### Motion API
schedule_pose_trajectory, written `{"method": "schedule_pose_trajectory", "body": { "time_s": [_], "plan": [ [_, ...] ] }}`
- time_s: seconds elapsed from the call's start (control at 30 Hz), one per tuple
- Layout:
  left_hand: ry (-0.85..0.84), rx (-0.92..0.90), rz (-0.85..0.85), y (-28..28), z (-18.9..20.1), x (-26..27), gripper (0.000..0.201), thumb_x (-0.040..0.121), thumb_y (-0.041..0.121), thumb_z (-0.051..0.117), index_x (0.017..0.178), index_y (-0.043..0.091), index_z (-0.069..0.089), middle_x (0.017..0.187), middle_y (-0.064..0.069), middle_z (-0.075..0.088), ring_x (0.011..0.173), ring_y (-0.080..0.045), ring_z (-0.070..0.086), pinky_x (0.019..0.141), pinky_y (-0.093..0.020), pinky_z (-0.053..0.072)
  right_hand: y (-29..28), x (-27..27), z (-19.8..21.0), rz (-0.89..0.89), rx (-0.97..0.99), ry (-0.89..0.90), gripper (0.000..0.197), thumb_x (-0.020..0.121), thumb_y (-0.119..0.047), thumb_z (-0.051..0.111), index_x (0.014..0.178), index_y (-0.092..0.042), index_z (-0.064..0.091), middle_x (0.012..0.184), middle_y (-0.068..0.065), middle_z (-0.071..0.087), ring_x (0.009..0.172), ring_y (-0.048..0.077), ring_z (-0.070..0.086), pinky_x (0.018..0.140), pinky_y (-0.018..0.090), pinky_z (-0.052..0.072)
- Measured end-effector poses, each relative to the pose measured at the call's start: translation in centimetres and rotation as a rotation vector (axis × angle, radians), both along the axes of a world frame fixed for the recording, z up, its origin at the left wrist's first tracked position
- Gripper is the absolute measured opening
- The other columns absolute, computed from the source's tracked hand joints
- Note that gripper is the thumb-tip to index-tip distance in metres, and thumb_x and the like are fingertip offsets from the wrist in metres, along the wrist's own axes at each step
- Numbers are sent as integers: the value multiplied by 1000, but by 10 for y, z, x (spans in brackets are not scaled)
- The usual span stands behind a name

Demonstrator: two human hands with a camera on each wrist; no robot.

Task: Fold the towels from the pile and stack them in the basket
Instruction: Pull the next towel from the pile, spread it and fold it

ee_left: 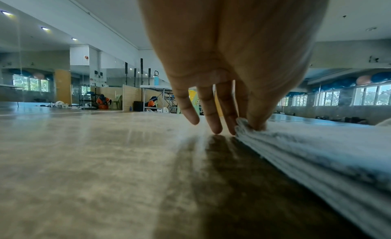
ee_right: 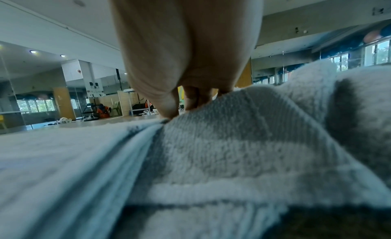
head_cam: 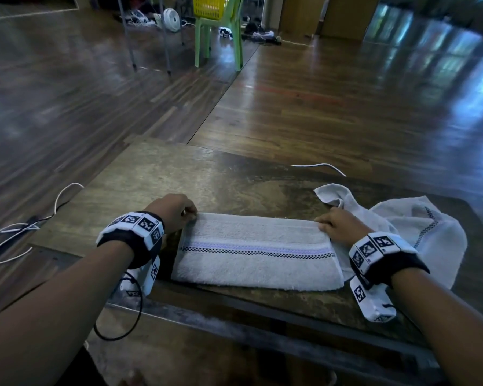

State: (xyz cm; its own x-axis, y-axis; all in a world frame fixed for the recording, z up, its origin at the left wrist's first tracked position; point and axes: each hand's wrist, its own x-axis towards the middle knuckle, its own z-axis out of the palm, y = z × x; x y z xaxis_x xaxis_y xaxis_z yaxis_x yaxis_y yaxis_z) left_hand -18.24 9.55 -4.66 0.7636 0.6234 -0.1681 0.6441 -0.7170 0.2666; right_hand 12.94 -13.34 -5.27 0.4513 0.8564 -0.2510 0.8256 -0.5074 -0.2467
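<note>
Pretty dim room, windows (ee_left: 368, 97) glaring off the floor (head_cam: 402, 79); wrist views blurring up close, edges warping.

Both hands apparently pinch folded towel (head_cam: 255, 253) corners.

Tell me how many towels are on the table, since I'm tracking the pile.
2: a folded towel held between both hands, and a crumpled towel at its right end. More could be hidden underneath.
</note>
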Motion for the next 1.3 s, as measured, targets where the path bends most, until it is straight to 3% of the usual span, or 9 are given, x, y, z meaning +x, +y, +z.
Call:
{"method": "schedule_pose_trajectory", "body": {
  "time_s": [0.1, 0.2, 0.37, 0.5, 0.63, 0.77, 0.9, 1.03, 1.3],
  "plan": [
    [51, 3, -9, 0, 2, 0, 23, 90, 26, 56, 109, 19, 66, 110, -2, 60, 99, -21, 56, 89, -40, 47, 1, 0, -2, 31, -35, -65, 24, 92, -21, 51, 107, -26, 69, 121, 13, 57, 123, 34, 43, 91, 47, 46],
    [110, 47, -27, -2, 4, 0, 24, 91, 30, 55, 111, 20, 63, 109, -1, 58, 100, -22, 55, 89, -37, 44, 3, -1, 2, 33, -25, -43, 22, 88, -18, 52, 74, -31, 64, 108, 10, 62, 101, 28, 57, 84, 47, 50],
    [71, 11, -38, 0, 14, -6, 20, 89, 27, 55, 106, 18, 61, 106, -1, 62, 95, -19, 57, 87, -38, 48, 2, -8, 13, 28, 56, -1, 7, 86, -12, 53, 87, -14, 59, 91, 3, 58, 85, 22, 60, 85, 43, 49],
    [-148, -9, -25, -1, 31, -14, 16, 88, 16, 58, 103, 13, 63, 99, -1, 65, 92, -18, 60, 78, -27, 47, -2, -5, 32, 40, 162, -6, 17, 86, -10, 55, 99, -14, 64, 98, 5, 65, 95, 24, 60, 85, 33, 44],
    [-502, 247, 14, -2, 52, -24, 17, 82, 9, 61, 99, 11, 63, 95, -6, 66, 86, -24, 61, 74, -33, 48, -14, -11, 60, 129, 584, -195, 16, 80, -8, 61, 95, -7, 69, 92, 10, 67, 85, 29, 63, 76, 37, 47],
    [-683, 405, -49, -13, 73, -33, 25, 75, 26, 50, 92, 13, 63, 90, -3, 66, 82, -26, 62, 75, -40, 50, -31, -20, 75, 211, 830, -364, 17, 75, -11, 60, 92, -13, 62, 87, 3, 62, 80, 20, 57, 67, 38, 44],
    [-452, 373, -164, -24, 69, -46, 11, 77, 28, 58, 87, 28, 56, 90, 10, 60, 85, -17, 58, 83, -39, 43, -52, -25, 71, 263, 742, -367, 26, 69, -8, 72, 90, -18, 62, 87, -3, 62, 80, 20, 59, 68, 38, 44],
    [17, 192, -256, -38, 50, -58, 22, 83, 40, 61, 103, 34, 56, 104, 16, 56, 96, -6, 53, 89, -24, 39, -72, -26, 48, 309, 294, -176, 14, 71, -33, 60, 81, -43, 57, 87, -18, 64, 89, 5, 58, 87, 43, 43],
    [59, 217, -292, -60, 23, -58, 24, 90, 41, 51, 113, 35, 55, 117, 15, 55, 105, -6, 52, 93, -25, 32, -80, -33, 33, 282, 66, -127, 19, 85, -26, 60, 103, -28, 67, 103, -9, 63, 101, 8, 53, 95, 35, 36]
  ]
}}
